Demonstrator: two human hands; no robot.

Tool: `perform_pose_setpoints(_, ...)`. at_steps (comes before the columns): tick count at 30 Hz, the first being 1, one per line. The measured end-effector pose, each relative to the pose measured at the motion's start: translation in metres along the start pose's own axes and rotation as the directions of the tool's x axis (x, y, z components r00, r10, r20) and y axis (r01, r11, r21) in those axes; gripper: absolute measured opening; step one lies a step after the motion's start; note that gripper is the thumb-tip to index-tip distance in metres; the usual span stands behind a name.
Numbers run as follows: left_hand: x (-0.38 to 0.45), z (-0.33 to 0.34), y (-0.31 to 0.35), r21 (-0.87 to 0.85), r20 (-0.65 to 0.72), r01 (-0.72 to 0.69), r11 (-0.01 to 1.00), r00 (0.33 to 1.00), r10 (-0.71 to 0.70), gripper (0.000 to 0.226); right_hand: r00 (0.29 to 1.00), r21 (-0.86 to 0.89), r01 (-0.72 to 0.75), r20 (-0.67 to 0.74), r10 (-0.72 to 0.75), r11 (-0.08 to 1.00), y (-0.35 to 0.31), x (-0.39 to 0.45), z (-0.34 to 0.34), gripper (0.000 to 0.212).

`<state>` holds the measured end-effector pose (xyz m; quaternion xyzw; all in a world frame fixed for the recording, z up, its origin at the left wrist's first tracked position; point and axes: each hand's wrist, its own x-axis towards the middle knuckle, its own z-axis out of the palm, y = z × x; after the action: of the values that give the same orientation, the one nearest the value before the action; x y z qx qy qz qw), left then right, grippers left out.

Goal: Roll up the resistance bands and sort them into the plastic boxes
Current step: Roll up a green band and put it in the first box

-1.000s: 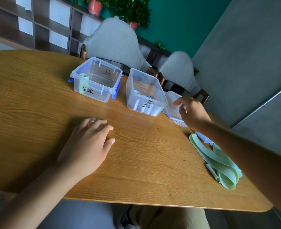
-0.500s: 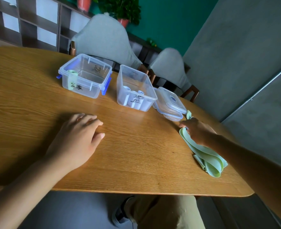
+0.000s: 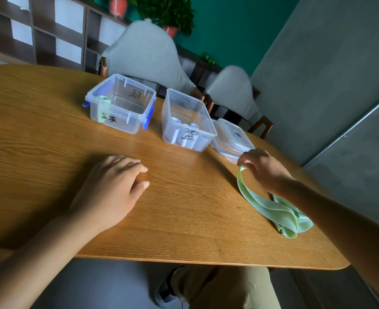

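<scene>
green resistance band point(image 3: 271, 208) heaped at right tabletop point(image 3: 184, 219) edge | one end pinched by right hand point(image 3: 263, 169) fingers | left hand point(image 3: 111, 188) rested flat, fingers relaxed, nothing held | band judged light, floppy, stretchy; best taken at end for rolling

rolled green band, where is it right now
In the head view, the rolled green band stands in the near-left corner of the blue-latched clear plastic box, far left on the table.

Loose green bands point(image 3: 271, 208) lay heaped at my right; one end pinched up. Left box point(image 3: 121, 103) held one green roll point(image 3: 103, 108); right box point(image 3: 187, 121), pale rolls point(image 3: 185, 132).
</scene>
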<state>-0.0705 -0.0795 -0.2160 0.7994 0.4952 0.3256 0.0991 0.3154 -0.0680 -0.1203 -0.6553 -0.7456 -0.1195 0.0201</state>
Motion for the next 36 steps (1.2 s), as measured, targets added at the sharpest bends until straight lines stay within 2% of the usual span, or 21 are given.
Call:
perform_pose_setpoints(6,-0.001,-0.008,0.006,-0.103,-0.033,-0.033,0.994,0.999,0.03,0.028,0.98,0.198,0.193,-0.077,-0.181,0.961,-0.061,0.001,-0.013,0.021)
perform_pose_setpoints(9,-0.003,-0.01,0.01,-0.237,-0.04,-0.011,0.972,0.999,0.002,0.023,0.979,0.359,0.205,-0.065,-0.195,0.911,-0.102,-0.003,-0.025,0.022)
perform_pose_setpoints(14,-0.001,-0.011,0.021,-0.565,0.042,0.09,0.821,0.996,-0.08,0.021,0.98,0.514,0.18,-0.017,-0.2,0.838,-0.16,-0.007,-0.036,0.022)
perform_pose_setpoints(18,-0.002,-0.017,0.025,-0.702,0.092,0.134,0.7,0.991,-0.097,0.027,0.969,0.622,0.231,-0.076,-0.236,0.748,-0.192,-0.007,-0.037,0.02)
perform_pose_setpoints(20,-0.002,-0.018,0.025,-0.742,0.075,0.127,0.658,0.991,-0.106,0.019,0.968,0.648,0.239,-0.104,-0.228,0.723,-0.202,-0.004,-0.035,0.017)
perform_pose_setpoints(22,-0.002,-0.02,0.023,-0.751,0.034,0.114,0.651,0.99,-0.135,0.006,0.975,0.695,0.216,-0.11,-0.195,0.686,-0.208,0.0,-0.031,0.019)
perform_pose_setpoints(25,0.0,-0.023,0.02,-0.745,-0.023,0.124,0.656,0.977,-0.21,0.008,0.988,0.781,0.14,-0.069,-0.14,0.609,-0.214,0.004,-0.023,0.022)
perform_pose_setpoints(29,0.004,-0.028,0.017,-0.806,-0.088,0.144,0.574,0.93,-0.356,0.004,0.993,0.861,-0.022,0.079,-0.09,0.509,-0.22,0.001,-0.011,0.022)
perform_pose_setpoints(32,0.005,-0.031,0.012,-0.815,-0.146,0.136,0.564,0.893,-0.427,0.004,0.984,0.839,-0.073,0.15,-0.1,0.539,-0.221,-0.005,-0.008,0.022)
perform_pose_setpoints(36,0.006,-0.026,0.009,-0.799,-0.23,0.094,0.595,0.865,-0.447,0.007,0.976,0.822,-0.119,0.199,-0.084,0.557,-0.218,-0.013,-0.008,0.019)
